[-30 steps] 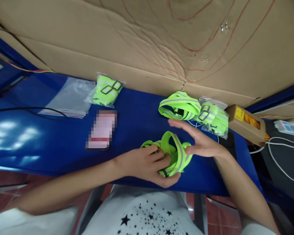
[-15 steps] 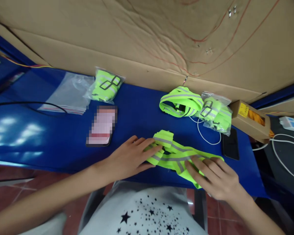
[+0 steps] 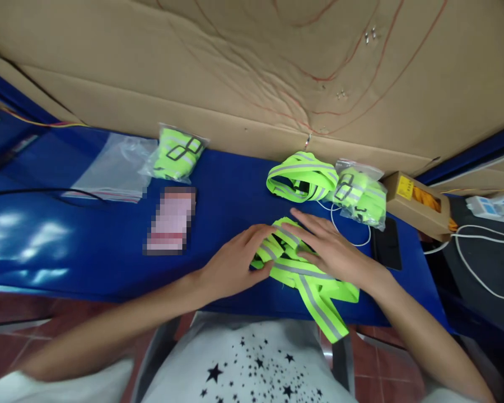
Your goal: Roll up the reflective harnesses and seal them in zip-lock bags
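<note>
So I'm looking at this blue counter (image 3: 231, 187), and the neon strap (image 3: 298, 272) is lying in a loose pile at its near edge, right of the middle, with one tail poking out past the edge. The left hand (image 3: 237, 263) has thumb and fingers curled round the pile's left end, while the right hand (image 3: 338, 254) is draped over the top from the right, and honestly I can't tell if it's gripping. Farther back there's a coiled strap (image 3: 304, 167) just left of a bagged strap (image 3: 363, 196).
</note>
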### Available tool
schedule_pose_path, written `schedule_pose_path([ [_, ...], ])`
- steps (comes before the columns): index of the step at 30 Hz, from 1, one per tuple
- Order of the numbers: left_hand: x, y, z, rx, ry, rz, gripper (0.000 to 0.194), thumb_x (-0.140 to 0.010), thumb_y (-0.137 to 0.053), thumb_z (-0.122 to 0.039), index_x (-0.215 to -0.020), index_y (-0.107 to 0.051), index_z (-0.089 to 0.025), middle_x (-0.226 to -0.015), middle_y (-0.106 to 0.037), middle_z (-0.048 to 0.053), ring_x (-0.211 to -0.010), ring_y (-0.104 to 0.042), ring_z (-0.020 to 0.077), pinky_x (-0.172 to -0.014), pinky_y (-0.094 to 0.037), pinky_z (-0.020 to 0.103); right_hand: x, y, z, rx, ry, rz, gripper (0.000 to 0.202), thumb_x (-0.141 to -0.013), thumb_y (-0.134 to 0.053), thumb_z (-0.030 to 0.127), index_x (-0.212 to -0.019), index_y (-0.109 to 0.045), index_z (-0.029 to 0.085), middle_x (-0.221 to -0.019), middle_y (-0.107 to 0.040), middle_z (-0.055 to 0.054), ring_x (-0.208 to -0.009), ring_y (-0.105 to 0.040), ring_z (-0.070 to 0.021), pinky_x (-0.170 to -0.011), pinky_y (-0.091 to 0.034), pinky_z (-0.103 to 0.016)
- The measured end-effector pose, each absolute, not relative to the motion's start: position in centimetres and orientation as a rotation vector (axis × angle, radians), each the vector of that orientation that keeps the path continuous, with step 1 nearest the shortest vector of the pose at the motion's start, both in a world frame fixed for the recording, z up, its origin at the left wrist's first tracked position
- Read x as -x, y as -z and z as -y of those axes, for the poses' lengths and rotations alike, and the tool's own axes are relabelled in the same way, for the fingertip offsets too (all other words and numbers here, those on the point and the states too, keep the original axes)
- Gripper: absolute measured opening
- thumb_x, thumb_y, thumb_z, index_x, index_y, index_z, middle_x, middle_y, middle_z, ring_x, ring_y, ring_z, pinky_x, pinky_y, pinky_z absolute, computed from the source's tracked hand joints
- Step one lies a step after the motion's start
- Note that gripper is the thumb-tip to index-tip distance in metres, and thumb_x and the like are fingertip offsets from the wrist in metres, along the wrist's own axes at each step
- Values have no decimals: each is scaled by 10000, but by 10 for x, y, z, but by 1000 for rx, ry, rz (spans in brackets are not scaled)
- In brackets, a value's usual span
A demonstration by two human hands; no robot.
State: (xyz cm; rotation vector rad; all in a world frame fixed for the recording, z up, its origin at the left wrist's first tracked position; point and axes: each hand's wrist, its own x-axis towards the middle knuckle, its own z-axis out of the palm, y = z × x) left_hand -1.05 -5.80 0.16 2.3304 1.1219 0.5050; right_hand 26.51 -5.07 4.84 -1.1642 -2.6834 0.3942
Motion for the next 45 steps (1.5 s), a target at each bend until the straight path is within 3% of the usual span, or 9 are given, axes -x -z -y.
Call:
schedule_pose_path([
  [5, 16, -3, 28, -1547, -726, -1068, 361, -957, -500, -362, -1275, -512, -191, -1239, -687, 99, -1144, -679, 263, -966, -564, 417, -247, -27, -3, 1031, -840, 2456, 346, -1056, -541, 384, -1379, -605, 278, -1247, -717, -56, -1139, -677, -222, -986, -559, -388],
  [10, 16, -7, 16, -1797, -801, -1135, 376, -1063, -370, -367, -1340, -543, -181, -1359, -644, 122, -1294, -602, 261, -1131, -462, 449, -246, -20, -18, 1408, -801, 2177, 479, -1028, -540, 531, -1383, -558, 210, -864, -707, -17, -572, -583, -144, -593, -502, -298],
  [16, 5, -4, 32, -2616, -623, -1047, 549, -969, -631, -444, -1434, -514, -176, -1483, -537, 190, -1363, -522, 366, -1116, -445, 564, -262, -20, 0, 1223, -425, 2462, 581, -1019, -577, 468, -1549, -440, 274, -1589, -466, -131, -1417, -520, -316, -1143, -470, -503],
  [20, 3, 1, 23, -2487, -564, -1041, 438, -928, -640, -253, -1353, -573, -176, -1334, -654, 136, -1209, -636, 305, -1029, -523, 470, -269, -12, 7, 1153, -462, 2609, 588, -1021, -581, 413, -1577, -407, 333, -1665, -378, -91, -1525, -391, -325, -1193, -405, -568],
  [25, 14, -3, -9, -1528, -804, -1072, 246, -855, -583, -290, -1075, -609, -183, -916, -686, 13, -807, -674, 190, -738, -566, 313, -265, -7, 4, 1282, -646, 2220, 431, -1060, -482, 468, -1427, -546, 251, -1048, -745, -70, -861, -706, -219, -774, -574, -361],
  [29, 22, 2, -13, -1443, -893, -1188, 431, -866, -513, -251, -1289, -538, -170, -1094, -696, 64, -974, -688, 223, -854, -579, 373, -270, -7, 4, 1604, -578, 2017, 448, -1059, -449, 529, -1340, -604, 216, -577, -577, 33, -485, -543, -176, -530, -433, -303],
  [33, 25, 5, 0, -2150, -1062, -1209, 523, -834, -435, -53, -1319, -565, -202, -1493, -538, 127, -1419, -494, 268, -1168, -405, 496, -275, -6, 8, 1549, -124, 2095, 377, -1049, -510, 422, -1327, -632, 199, -1057, -758, -103, -965, -715, -279, -862, -539, -413],
  [38, 18, 6, 12, -2680, -698, -961, 504, -920, -539, -180, -1423, -534, -215, -1574, -499, 142, -1496, -427, 320, -1242, -272, 590, -263, -2, 15, 1187, -189, 2548, 558, -1040, -545, 363, -1572, -405, 272, -1659, -397, -113, -1551, -351, -321, -1214, -320, -550],
  [45, 15, 9, 8, -2373, -710, -1052, 360, -1042, -479, -282, -1380, -566, -194, -1235, -727, 93, -1034, -712, 222, -923, -536, 374, -261, 8, 5, 1230, -275, 2402, 357, -1076, -471, 347, -1410, -565, 260, -1351, -683, -111, -1217, -650, -269, -1055, -431, -461],
])
